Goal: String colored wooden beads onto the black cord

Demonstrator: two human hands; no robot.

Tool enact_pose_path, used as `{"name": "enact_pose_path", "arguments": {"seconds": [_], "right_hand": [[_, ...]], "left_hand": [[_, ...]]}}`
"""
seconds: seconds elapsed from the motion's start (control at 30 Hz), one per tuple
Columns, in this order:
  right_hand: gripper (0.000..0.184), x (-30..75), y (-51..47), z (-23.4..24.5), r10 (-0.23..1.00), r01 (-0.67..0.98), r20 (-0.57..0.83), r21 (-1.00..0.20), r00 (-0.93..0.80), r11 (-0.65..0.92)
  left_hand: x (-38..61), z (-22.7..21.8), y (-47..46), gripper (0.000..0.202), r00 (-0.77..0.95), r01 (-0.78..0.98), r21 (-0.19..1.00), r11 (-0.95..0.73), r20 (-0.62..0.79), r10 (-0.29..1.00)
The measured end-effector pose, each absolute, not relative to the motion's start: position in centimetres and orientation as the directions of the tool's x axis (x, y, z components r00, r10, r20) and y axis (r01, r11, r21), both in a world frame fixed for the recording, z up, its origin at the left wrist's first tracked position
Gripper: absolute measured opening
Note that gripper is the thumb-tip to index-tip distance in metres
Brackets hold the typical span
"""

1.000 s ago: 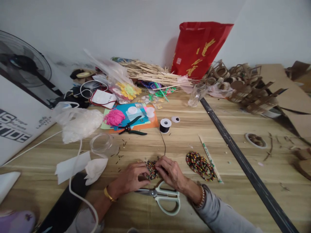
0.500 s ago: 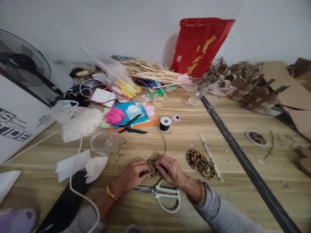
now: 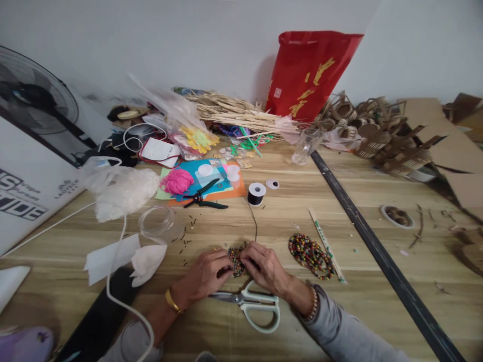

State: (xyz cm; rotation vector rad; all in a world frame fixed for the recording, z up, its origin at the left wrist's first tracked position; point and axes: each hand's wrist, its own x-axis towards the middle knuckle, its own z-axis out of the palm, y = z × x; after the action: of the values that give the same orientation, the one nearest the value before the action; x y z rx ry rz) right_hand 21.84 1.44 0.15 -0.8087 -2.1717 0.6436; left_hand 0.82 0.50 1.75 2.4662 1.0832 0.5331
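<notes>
While both hands pinch the beadwork (image 3: 236, 261), little has shifted since a second ago.

Nearest, scissors (image 3: 253, 303) lie on the table (image 3: 377, 301) just under the wrists; above them the left hand (image 3: 206, 274) and right hand (image 3: 264, 266) stay closed on the small beaded piece between their fingertips, in the same spot as before, so the work looks mid-step. A bead coil (image 3: 310, 254) lies to the right. Black cord (image 3: 255, 221) runs from the piece up to the spool (image 3: 257, 193), with pliers (image 3: 204, 199) beyond.
</notes>
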Motion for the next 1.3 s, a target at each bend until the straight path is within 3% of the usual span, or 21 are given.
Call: {"name": "enact_pose_path", "arguments": {"seconds": [0.13, 0.27, 0.53, 0.73, 1.3], "right_hand": [[0.014, 21.8, 1.4, 0.4, 0.710, 0.346, 0.461, -0.647, -0.532, 0.679], [0.014, 21.8, 1.3, 0.3, 0.710, 0.341, 0.472, -0.648, -0.522, 0.681], [0.014, 21.8, 1.0, 0.5, 0.700, 0.318, 0.500, -0.646, -0.511, 0.694], [0.013, 21.8, 0.9, 0.4, 0.708, 0.330, 0.481, -0.651, -0.517, 0.684], [0.011, 21.7, 1.1, -0.2, 0.702, 0.328, 0.474, -0.649, -0.531, 0.686]], "left_hand": [[1.1, 2.1, 0.6, 0.009, 0.591, 0.575, 0.563, -0.594, 0.216, 0.777], [1.2, 2.4, 0.8, 0.009, 0.465, 0.513, 0.720, -0.468, 0.225, 0.856], [0.9, 2.5, 1.5, 0.010, 0.294, 0.304, 0.950, -0.063, -0.030, 0.955], [0.7, 2.2, 1.8, 0.015, 0.314, 0.231, 0.973, 0.002, -0.076, 0.946], [0.7, 2.3, 1.8, 0.011, 0.379, 0.213, 0.976, -0.048, -0.037, 0.924]]}}
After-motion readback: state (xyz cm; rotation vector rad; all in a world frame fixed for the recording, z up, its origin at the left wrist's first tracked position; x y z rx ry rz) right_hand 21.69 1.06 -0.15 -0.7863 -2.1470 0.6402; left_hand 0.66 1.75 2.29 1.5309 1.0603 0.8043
